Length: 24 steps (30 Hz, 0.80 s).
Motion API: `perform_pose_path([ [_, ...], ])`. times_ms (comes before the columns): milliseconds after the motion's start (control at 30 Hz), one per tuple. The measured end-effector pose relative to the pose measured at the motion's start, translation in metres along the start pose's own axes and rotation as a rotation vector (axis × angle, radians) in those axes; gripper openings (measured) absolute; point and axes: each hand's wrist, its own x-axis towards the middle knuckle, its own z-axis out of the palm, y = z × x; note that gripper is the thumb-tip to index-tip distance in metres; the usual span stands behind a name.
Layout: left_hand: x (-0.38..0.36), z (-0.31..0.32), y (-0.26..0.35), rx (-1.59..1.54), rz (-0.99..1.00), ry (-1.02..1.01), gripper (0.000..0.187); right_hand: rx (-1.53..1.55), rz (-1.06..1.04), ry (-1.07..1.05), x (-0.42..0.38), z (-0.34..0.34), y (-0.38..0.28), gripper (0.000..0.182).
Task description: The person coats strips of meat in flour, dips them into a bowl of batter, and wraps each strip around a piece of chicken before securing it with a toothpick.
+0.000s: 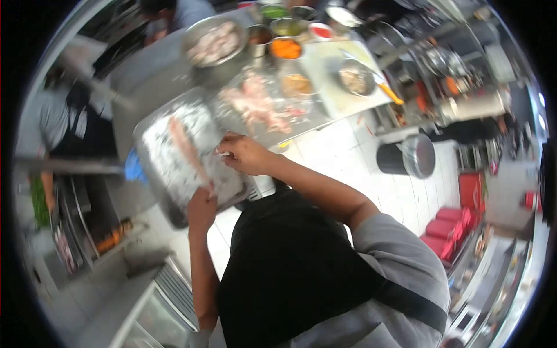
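Observation:
A metal tray [152,152] lined with foil lies on the steel counter, blurred by motion. One long pink strip of raw meat [187,148] lies on the foil. My left hand [201,210] grips the tray's near edge, close to the end of the strip. At the tray's right side, my right hand [246,153] pinches the foil edge between its fingertips. Both forearms reach out from my black apron and grey sleeves.
A second tray of raw meat pieces [261,107] lies just beyond, with a big metal bowl of meat [214,43] and several small containers [286,47] behind it. A cutting board holds a bowl [355,78]. A black bin [406,156] stands on the tiled floor. Another person [64,122] works at left.

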Motion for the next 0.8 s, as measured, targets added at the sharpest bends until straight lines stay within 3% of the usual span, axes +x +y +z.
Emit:
perform_pose_path([
  [33, -0.004, -0.005, 0.007, 0.079, -0.012, -0.032, 0.029, 0.031, 0.039, 0.032, -0.005, -0.023, 0.003, 0.025],
  [67, -0.005, -0.022, 0.028, 0.128, -0.075, -0.187, 0.032, 0.002, 0.055, 0.074, -0.013, -0.048, 0.017, 0.025],
  [133, -0.007, -0.032, 0.043, 0.292, -0.131, -0.197, 0.035, -0.154, 0.152, 0.316, -0.039, -0.106, 0.053, 0.020],
  [200, -0.004, -0.045, 0.074, 0.297, -0.038, -0.120, 0.029, -0.075, 0.422, 0.439, -0.073, -0.174, 0.085, 0.016],
  [300, 0.021, -0.048, 0.126, 0.119, 0.028, -0.080, 0.025, -0.315, 0.543, 0.561, -0.117, -0.264, 0.142, 0.016],
  [367, 0.046, -0.029, 0.164, -0.043, 0.229, -0.064, 0.026, -0.385, 0.618, 0.574, -0.134, -0.304, 0.180, 0.017],
  [500, 0.101, 0.053, 0.256, -0.304, 0.627, -0.172, 0.037, -0.584, 0.748, 0.267, -0.143, -0.336, 0.227, 0.024],
  [533, 0.113, 0.076, 0.282, -0.259, 0.646, -0.199, 0.040, -0.619, 0.766, 0.165, -0.140, -0.339, 0.234, 0.027],
  [667, 0.157, 0.153, 0.365, -0.124, 0.694, -0.256, 0.043, -0.598, 0.762, 0.124, -0.124, -0.347, 0.263, 0.029],
  [800, 0.192, 0.206, 0.386, -0.021, 0.775, -0.162, 0.036, -0.705, 0.766, -0.009, -0.112, -0.341, 0.278, 0.030],
])
